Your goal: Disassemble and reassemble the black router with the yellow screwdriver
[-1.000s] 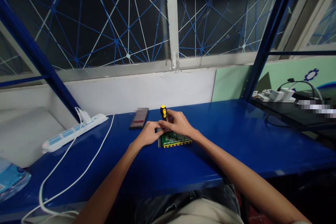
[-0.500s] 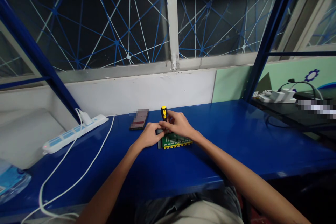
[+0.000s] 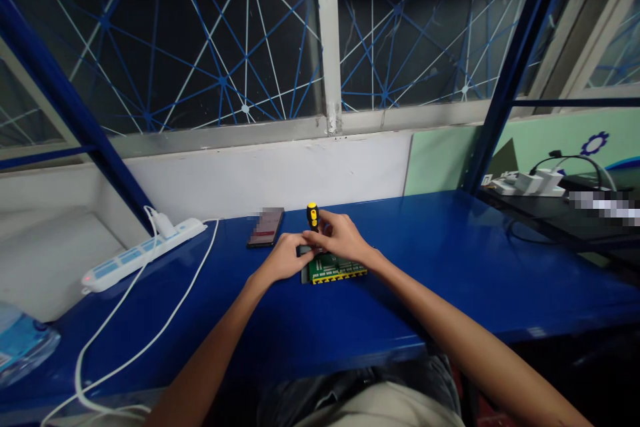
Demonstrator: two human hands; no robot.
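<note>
A screwdriver (image 3: 313,212) with a black and yellow handle stands upright over a green circuit board (image 3: 333,267). My right hand (image 3: 341,236) is closed around the lower part of its handle. From the left, my left hand (image 3: 287,256) reaches in with thumb and fingers pinched near the screwdriver's shaft, by the board's upper left. What those fingertips hold is hidden behind them. A yellow strip with dark notches runs along the board's near edge, and the board lies flat on the blue table (image 3: 320,327). The screwdriver's tip is covered by my hands.
A phone (image 3: 267,227) lies just behind my left hand. At the left are a white power strip (image 3: 145,255), its looping white cable (image 3: 187,293) and a clear plastic package (image 3: 25,347). White adapters (image 3: 537,181) sit on a black surface at the right.
The screwdriver's handle has turned slightly, so its yellow markings show at a different angle. Both hands and the board stay in the same place.
</note>
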